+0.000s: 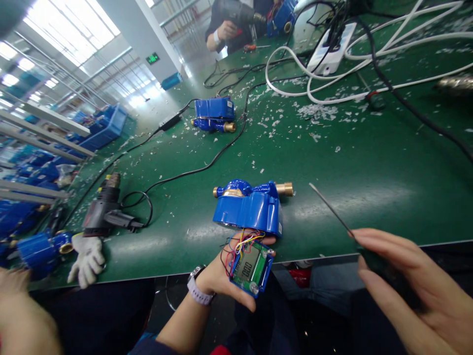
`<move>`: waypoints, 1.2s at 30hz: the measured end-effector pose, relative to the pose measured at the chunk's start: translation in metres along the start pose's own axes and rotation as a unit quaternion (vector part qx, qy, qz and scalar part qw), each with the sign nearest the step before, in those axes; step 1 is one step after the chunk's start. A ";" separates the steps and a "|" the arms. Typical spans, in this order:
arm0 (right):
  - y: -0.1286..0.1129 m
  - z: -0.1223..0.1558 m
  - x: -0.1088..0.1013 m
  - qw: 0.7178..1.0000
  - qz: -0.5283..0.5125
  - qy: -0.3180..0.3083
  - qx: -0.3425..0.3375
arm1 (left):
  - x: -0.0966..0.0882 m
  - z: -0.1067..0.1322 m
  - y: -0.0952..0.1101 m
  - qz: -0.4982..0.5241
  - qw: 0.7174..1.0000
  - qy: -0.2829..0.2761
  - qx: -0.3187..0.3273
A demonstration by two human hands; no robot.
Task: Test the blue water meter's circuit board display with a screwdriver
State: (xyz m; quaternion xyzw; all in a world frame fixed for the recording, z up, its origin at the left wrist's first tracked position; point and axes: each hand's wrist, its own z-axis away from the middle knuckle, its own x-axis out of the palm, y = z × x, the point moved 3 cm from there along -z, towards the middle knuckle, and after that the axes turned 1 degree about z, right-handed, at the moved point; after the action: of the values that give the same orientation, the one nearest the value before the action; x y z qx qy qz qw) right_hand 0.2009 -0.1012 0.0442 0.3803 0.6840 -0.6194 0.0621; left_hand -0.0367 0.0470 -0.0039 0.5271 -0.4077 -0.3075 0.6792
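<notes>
My left hand [218,281] cradles a green circuit board with an LCD display [249,270] in a blue frame. Coloured wires run from the board to a blue water meter body with brass fittings [251,207], which lies on the green mat just beyond my fingers. My right hand [406,286], at the lower right, grips a dark-handled screwdriver [332,212]. Its thin shaft points up and left towards the meter, and its tip stays apart from it. The handle is mostly hidden by my fingers.
A second blue meter [214,116], a heat gun [105,212] and a white glove [86,261] lie on the littered green mat [332,158]. White cables and a power strip [330,49] sit far right. A co-worker's hands [227,29] hold a drill-shaped tool. Blue crates [105,128] stand left.
</notes>
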 end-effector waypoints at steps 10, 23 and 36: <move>0.038 -0.053 0.018 0.993 0.099 0.004 -0.070 | 0.004 -0.001 0.003 0.026 1.000 0.006 -0.001; -0.011 -0.010 0.058 0.976 -0.145 -0.144 -0.069 | 0.039 -0.013 -0.002 0.149 0.982 0.094 0.072; 0.001 -0.018 0.076 0.949 -0.261 -0.167 0.049 | 0.054 -0.045 0.021 0.197 0.957 0.166 0.137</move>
State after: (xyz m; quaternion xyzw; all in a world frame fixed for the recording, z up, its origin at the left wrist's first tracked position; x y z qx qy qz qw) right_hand 0.1554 -0.0512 0.0049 0.0820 0.7077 -0.7017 -0.0072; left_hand 0.0286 0.0281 0.0239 0.5681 -0.4233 -0.0173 0.7055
